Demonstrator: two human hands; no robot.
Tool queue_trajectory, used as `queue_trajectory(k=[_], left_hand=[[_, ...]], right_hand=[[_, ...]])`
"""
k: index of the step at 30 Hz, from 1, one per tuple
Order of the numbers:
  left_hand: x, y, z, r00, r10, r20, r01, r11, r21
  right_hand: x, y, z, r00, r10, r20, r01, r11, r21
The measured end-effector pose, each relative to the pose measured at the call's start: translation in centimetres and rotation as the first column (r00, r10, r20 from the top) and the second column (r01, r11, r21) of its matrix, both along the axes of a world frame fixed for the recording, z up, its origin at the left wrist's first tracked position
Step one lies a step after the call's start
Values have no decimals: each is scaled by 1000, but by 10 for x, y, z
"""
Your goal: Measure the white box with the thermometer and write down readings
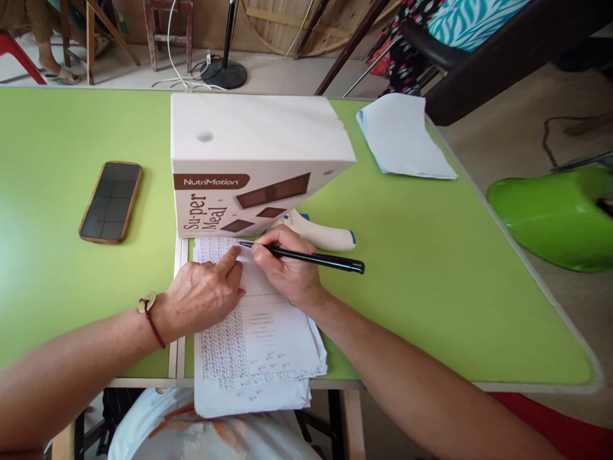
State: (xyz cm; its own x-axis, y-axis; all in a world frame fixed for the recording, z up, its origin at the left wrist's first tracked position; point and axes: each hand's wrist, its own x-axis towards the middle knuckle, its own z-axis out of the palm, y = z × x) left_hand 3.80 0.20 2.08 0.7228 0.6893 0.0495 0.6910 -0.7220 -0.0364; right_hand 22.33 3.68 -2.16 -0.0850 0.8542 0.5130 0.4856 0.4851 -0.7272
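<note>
In the head view my right hand grips a black pen, its tip on the upper part of a sheet of paper. Rows of small handwritten marks fill the sheet's left side. My left hand lies on the same sheet, holding nothing, its index finger stretched out close to the pen tip and the other fingers bent. More sheets are stacked underneath and hang over the table's near edge. Right behind the paper stands a white NutriMotion box. A white and blue handheld device lies partly behind the box and my right hand.
A phone lies on the green table to the left. Folded white paper rests at the far right edge. Beyond the table are a green chair, a stand base with a cable and a seated person's leg.
</note>
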Motion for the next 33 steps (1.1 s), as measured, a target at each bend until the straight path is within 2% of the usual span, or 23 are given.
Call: queue_trajectory(k=[15, 25, 33], left_hand=[[0, 0, -1, 1000, 1, -7, -2, 1000, -25], [-2, 0, -3, 1000, -1, 2, 1, 1000, -5], [-1, 1, -1, 1000, 7, -11, -7, 999, -32]], right_hand=[[-1, 0, 0, 1000, -23, -3, 23, 1000, 14], [1, 1, 2, 1000, -13, 0, 13, 999, -33], [0, 1, 0, 998, -55, -30, 55, 998, 13]])
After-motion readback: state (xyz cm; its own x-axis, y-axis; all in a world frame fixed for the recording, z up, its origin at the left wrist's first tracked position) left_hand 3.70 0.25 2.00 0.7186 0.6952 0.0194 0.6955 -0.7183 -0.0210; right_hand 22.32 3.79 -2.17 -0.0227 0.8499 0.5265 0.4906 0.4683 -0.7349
